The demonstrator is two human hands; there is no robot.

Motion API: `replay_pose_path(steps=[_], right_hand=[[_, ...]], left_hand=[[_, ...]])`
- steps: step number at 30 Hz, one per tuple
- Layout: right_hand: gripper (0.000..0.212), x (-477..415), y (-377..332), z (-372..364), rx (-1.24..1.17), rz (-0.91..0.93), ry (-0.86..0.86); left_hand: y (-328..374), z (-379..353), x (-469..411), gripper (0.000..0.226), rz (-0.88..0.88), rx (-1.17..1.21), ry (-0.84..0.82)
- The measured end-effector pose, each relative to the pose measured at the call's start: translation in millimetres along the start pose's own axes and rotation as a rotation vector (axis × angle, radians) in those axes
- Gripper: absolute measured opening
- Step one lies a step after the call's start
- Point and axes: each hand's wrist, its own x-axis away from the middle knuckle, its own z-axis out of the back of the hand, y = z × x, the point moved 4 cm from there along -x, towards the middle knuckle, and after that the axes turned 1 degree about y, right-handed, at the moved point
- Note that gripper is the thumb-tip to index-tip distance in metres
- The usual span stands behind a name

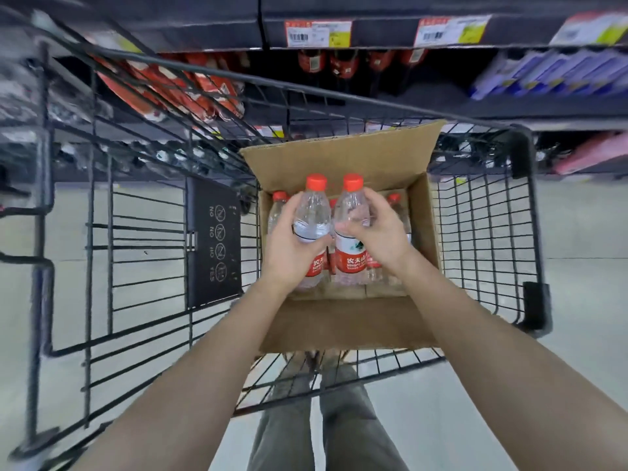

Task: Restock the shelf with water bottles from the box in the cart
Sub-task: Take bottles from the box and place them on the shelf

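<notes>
A dark metal store shelf [204,32] with yellow-and-white price labels is seen across the top, red-labelled bottles [343,62] standing in the bay beneath it. A black wire shopping cart [486,232] is parked below, and a brown cardboard box [339,328] with its flaps open is set at the cart's right side.

Over the box two clear plastic water bottles with red labels and red caps are held upright, side by side and apparently touching. The left hand [285,243] is wrapped round the body of the left bottle [312,212]; the right hand [384,232] is curled over the upper body of the right bottle [350,212]. More bottles of the same kind [277,205] are seen in the box below.

Trouble is most likely to be met on the lift to the shelf. The right bottle is gripped high, on smooth plastic above the label, so a slip could be caused by its weight. The upright rear flap — directly in the path — could be clipped, and the cart could be nudged away if it is leaned on.
</notes>
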Motion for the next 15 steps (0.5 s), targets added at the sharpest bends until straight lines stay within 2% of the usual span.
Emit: replay_pose_path(steps=[5, 15], right_hand=[[0.075, 30.6, -78.4, 4.4, 0.059, 0.139, -0.034], [0.066, 110.9, -244.9, -31.6, 0.102, 0.426, -0.118]], left_hand=[[60.8, 48.2, 24.7, 0.085, -0.099, 0.066, 0.037], [144.9, 195.6, 87.3, 0.082, -0.25, 0.044, 0.302]])
